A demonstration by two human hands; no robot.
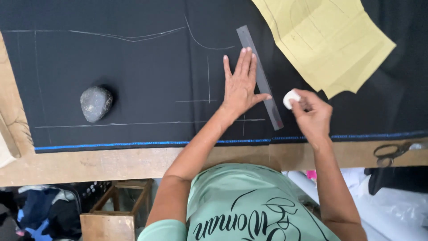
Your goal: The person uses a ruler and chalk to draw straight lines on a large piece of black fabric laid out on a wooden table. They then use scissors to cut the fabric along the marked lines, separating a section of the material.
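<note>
Nearest to the camera, a mint-green shirt [240,209] is filling the bottom of the view, and two bare arms are reaching from it over the wooden tabletop [111,163]. Black fabric [133,76] is covering most of the tabletop, with a blue stitched edge [111,144] running along its near side and thin chalk lines [129,38] drawn on it.

The left hand [240,87] is lying flat and released, with the fingers spread and straight. It is pressing down on the fabric and on a long grey ruler [261,80], which is lying at a slant. The fingertips and the thumb are touching the ruler, and the palm is resting on the cloth just to the left of it.

The right hand [312,111] is clenched around a small white piece of tailor's chalk [290,98], pinching it between thumb and fingers. The chalk is just beside the right edge of the ruler, near its lower part; I cannot tell whether it is touching the fabric.

A grey stone [96,103] is sitting on the fabric well to the left. Yellow paper pattern pieces [325,40] are lying on the fabric at the upper right. A pair of scissors [394,151] is resting at the right edge of the tabletop.
</note>
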